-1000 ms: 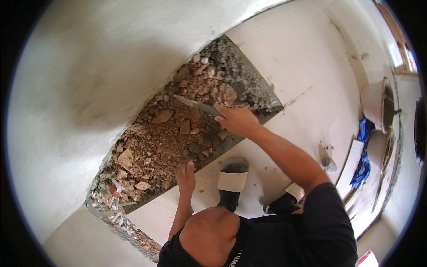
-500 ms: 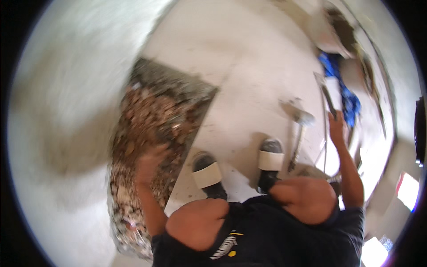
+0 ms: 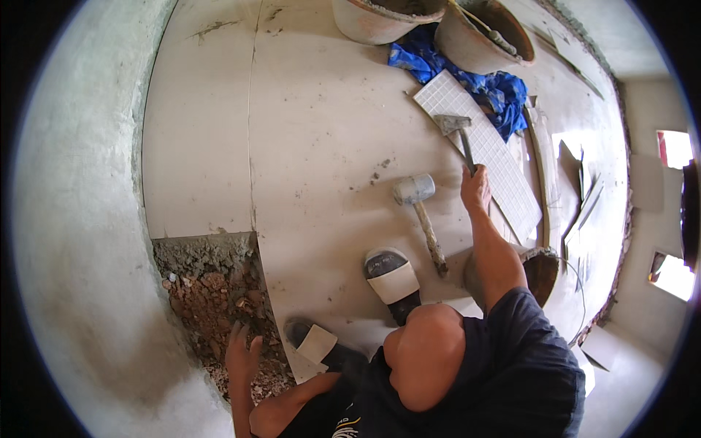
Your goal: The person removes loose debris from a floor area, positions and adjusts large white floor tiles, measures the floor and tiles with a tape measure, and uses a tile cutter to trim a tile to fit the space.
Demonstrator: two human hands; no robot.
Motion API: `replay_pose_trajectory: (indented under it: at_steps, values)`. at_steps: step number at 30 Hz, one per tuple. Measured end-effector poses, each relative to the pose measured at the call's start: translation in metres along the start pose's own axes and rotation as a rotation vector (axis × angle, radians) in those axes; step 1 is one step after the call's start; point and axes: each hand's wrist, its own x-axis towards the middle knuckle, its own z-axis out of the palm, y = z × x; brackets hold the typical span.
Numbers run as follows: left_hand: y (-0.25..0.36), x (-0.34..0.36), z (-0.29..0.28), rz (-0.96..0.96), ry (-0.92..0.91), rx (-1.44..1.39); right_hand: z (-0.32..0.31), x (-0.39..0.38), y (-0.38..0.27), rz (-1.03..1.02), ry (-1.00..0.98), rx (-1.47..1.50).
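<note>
My right hand [image 3: 475, 188] is stretched out to the right and closed on the handle of a trowel [image 3: 454, 125]. Its grey blade lies over a white mosaic tile sheet [image 3: 488, 150]. A rubber mallet [image 3: 415, 191] with a wooden handle lies on the floor tiles just left of that hand. My left hand [image 3: 243, 358] rests with fingers spread on the reddish rubble [image 3: 208, 299] in an opening in the floor, beside the wall. It holds nothing. I am squatting, with both sandalled feet [image 3: 391, 276] on the pale floor tiles [image 3: 314, 131].
Two round mortar pans [image 3: 475, 36] stand at the top with a blue cloth [image 3: 489, 84] beside them. Another bucket [image 3: 542, 271] sits by my right arm. A plastered wall [image 3: 80, 219] curves along the left. Tile offcuts lie at the far right.
My right hand has left the rubble and swung right with the trowel, onto the tile sheet. My head has turned that way. The left hand stays on the rubble.
</note>
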Motion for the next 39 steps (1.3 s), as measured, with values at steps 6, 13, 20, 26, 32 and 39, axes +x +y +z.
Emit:
replay_pose_trajectory:
  at_steps: [6, 13, 20, 26, 32, 39]
  values:
    - [0.055, 0.066, -0.022, 0.442, -0.022, 0.082, 0.000, 0.008, -0.016, -0.047, 0.012, -0.350]
    - [0.204, 0.130, -0.027, 0.892, 0.097, 0.191, -0.041, -0.148, -0.190, -1.171, -0.581, 0.443]
    - [0.062, 0.057, -0.146, 0.286, 0.527, -0.222, -0.069, -0.074, -0.212, -0.927, -0.443, 0.123]
    - [-0.111, -0.237, -0.102, -0.844, 0.153, -0.478, -0.237, -0.046, -0.004, -0.535, -0.602, -0.289]
    - [0.016, -0.610, -0.030, -1.094, -0.195, -0.487, -0.493, -0.094, 0.104, -0.315, -1.037, -0.796]
    - [0.177, -0.754, 0.001, -1.322, -0.032, -0.958, -0.550, -0.032, 0.016, -1.049, -0.910, -0.980]
